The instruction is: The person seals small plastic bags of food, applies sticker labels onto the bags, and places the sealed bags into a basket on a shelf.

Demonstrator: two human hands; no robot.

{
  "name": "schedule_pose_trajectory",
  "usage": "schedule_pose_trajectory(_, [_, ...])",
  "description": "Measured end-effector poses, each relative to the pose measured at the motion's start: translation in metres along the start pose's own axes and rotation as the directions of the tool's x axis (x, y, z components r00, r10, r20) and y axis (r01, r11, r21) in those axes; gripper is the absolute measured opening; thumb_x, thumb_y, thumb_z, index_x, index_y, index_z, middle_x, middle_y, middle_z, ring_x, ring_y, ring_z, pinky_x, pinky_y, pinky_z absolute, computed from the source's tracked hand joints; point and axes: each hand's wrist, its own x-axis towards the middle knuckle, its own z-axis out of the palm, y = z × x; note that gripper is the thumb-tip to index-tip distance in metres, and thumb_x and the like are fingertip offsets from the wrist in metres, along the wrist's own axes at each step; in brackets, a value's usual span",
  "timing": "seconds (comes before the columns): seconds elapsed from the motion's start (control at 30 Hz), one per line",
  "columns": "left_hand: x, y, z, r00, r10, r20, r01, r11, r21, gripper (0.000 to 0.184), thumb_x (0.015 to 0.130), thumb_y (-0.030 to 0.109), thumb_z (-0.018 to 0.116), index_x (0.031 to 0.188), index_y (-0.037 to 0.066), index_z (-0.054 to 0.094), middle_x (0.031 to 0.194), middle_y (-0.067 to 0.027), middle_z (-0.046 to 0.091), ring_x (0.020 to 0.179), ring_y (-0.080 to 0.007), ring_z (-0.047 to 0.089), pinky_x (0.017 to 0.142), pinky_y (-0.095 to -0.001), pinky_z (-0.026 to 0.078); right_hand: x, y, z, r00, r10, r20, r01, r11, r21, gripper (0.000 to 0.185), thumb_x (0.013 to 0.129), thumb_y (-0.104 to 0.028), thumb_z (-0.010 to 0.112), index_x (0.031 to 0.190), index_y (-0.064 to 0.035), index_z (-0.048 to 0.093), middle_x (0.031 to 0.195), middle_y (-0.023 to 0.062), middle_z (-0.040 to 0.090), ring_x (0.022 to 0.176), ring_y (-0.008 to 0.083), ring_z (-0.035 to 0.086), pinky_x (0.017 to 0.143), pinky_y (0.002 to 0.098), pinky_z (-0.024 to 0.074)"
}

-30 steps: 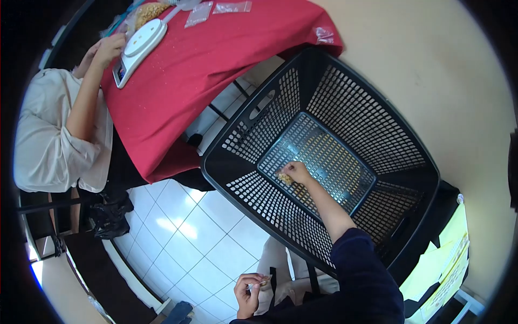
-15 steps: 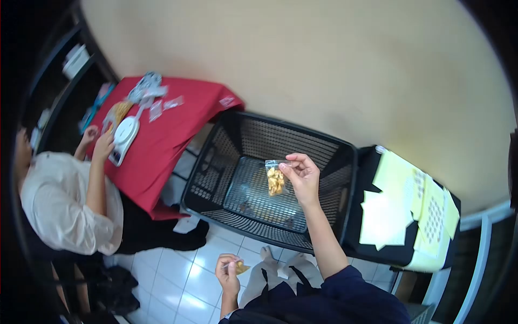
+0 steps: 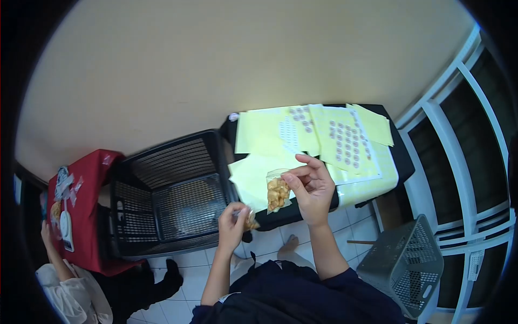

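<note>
Between the thumb and fingers of my right hand (image 3: 314, 190) is a small clear zip bag of golden snack pieces (image 3: 277, 194), pinched at its upper edge and hanging upright. My left hand (image 3: 233, 224) is closed on a second snack bag (image 3: 250, 220), partly hidden by the fingers. Both hands are raised in front of a black-covered table with yellow sheets (image 3: 259, 186) on it. Rows of small round stickers (image 3: 348, 143) cover some of the sheets. To the left of my hands stands a large black plastic basket (image 3: 167, 143).
A red-covered table (image 3: 86, 216) at far left bears a white scale (image 3: 66, 229) and small plastic bags. A co-worker in a white top (image 3: 73, 291) sits beside it. A grey basket (image 3: 402, 264) stands on the tiled floor at right, near the window frame (image 3: 448, 129).
My view has turned right, from the black basket to the table of yellow sheets. Both hands have come along with their bags, and my left hand has risen closer to my right.
</note>
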Motion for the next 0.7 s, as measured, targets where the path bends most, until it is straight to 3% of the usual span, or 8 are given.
schedule_pose_trajectory(0.03, [0.012, 0.004, 0.025, 0.998, -0.067, 0.018, 0.067, 0.998, 0.004, 0.012, 0.082, 0.01, 0.053, 0.082, -0.002, 0.055, 0.074, -0.0041, 0.056, 0.066, -0.0076, 0.051, 0.057, -0.0206, 0.042, 0.002, -0.004, -0.02, 1.0, 0.003, -0.031, -0.003, 1.0, 0.009, 0.033, 0.073, 0.001, 0.063, 0.102, 0.0021, 0.049, 0.075, 0.0086, 0.062, 0.071, 0.0106, 0.059, 0.064, 0.0209, 0.0477])
schedule_pose_trajectory(0.17, [0.048, -0.014, 0.098, 0.999, 0.029, 0.045, -0.034, 0.995, 0.097, 0.013, 0.081, 0.012, 0.055, 0.08, -0.002, 0.056, 0.069, -0.0048, 0.057, 0.062, -0.0074, 0.051, 0.052, -0.0213, 0.041, 0.014, -0.006, -0.089, 0.998, -0.009, -0.055, 0.01, 1.0, 0.018, 0.032, 0.072, 0.0, 0.064, 0.1, 0.0013, 0.048, 0.075, 0.0077, 0.061, 0.071, 0.0097, 0.058, 0.064, 0.0205, 0.0463])
schedule_pose_trajectory(0.23, [0.058, -0.014, 0.117, 0.999, -0.028, 0.036, 0.022, 0.986, 0.165, 0.014, 0.08, 0.012, 0.056, 0.079, -0.002, 0.056, 0.068, -0.0049, 0.057, 0.06, -0.0079, 0.051, 0.051, -0.0218, 0.041, 0.02, -0.008, -0.112, 0.998, -0.002, -0.061, 0.003, 1.0, 0.014, 0.032, 0.073, 0.0, 0.064, 0.101, 0.0014, 0.048, 0.075, 0.0078, 0.061, 0.07, 0.0095, 0.058, 0.063, 0.0203, 0.0461])
schedule_pose_trajectory(0.47, [0.073, -0.037, 0.129, 0.995, -0.071, -0.067, 0.087, 0.953, 0.291, 0.017, 0.079, 0.013, 0.056, 0.079, -0.003, 0.057, 0.069, -0.0098, 0.059, 0.056, -0.0117, 0.054, 0.052, -0.0234, 0.042, 0.038, -0.012, -0.148, 0.987, 0.157, -0.035, -0.154, 0.986, 0.068, 0.029, 0.077, -0.002, 0.06, 0.102, 0.0019, 0.047, 0.075, 0.0086, 0.061, 0.069, 0.0089, 0.058, 0.062, 0.0191, 0.0453])
schedule_pose_trajectory(0.53, [0.077, -0.039, 0.127, 0.999, 0.013, -0.049, 0.009, 0.908, 0.418, 0.018, 0.08, 0.014, 0.057, 0.079, -0.003, 0.057, 0.069, -0.0089, 0.059, 0.058, -0.0104, 0.054, 0.053, -0.023, 0.042, 0.042, -0.008, -0.15, 0.989, 0.149, -0.018, -0.148, 0.988, 0.048, 0.028, 0.079, -0.003, 0.058, 0.103, 0.0025, 0.046, 0.075, 0.0088, 0.061, 0.069, 0.009, 0.058, 0.062, 0.0183, 0.0447])
schedule_pose_trajectory(0.63, [0.079, -0.025, 0.127, 0.983, -0.185, -0.01, 0.182, 0.954, 0.237, 0.015, 0.082, 0.013, 0.055, 0.078, -0.002, 0.056, 0.069, -0.004, 0.057, 0.063, -0.0076, 0.052, 0.059, -0.0206, 0.042, 0.048, -0.001, -0.145, 0.986, 0.158, -0.05, -0.153, 0.985, 0.085, 0.027, 0.079, -0.003, 0.057, 0.104, 0.0028, 0.047, 0.074, 0.0077, 0.061, 0.069, 0.0084, 0.058, 0.062, 0.018, 0.0443])
schedule_pose_trajectory(0.67, [0.08, -0.025, 0.125, 0.982, -0.191, -0.01, 0.187, 0.952, 0.241, 0.015, 0.082, 0.013, 0.055, 0.078, -0.002, 0.056, 0.069, -0.004, 0.057, 0.063, -0.0076, 0.052, 0.059, -0.0206, 0.042, 0.051, 0.007, -0.144, 0.985, 0.163, -0.053, -0.159, 0.983, 0.088, 0.027, 0.079, -0.003, 0.057, 0.104, 0.0028, 0.047, 0.074, 0.0077, 0.061, 0.069, 0.0084, 0.058, 0.062, 0.018, 0.0443])
schedule_pose_trajectory(0.7, [0.081, -0.025, 0.123, 0.987, -0.163, 0.016, 0.161, 0.983, 0.086, 0.015, 0.082, 0.013, 0.055, 0.078, -0.001, 0.056, 0.071, -0.0038, 0.058, 0.066, -0.0073, 0.052, 0.06, -0.0209, 0.042, 0.054, 0.022, -0.144, 0.979, 0.191, -0.077, -0.191, 0.982, 0.004, 0.026, 0.079, -0.003, 0.057, 0.103, 0.0025, 0.048, 0.074, 0.0075, 0.061, 0.068, 0.0081, 0.058, 0.061, 0.0179, 0.0443])
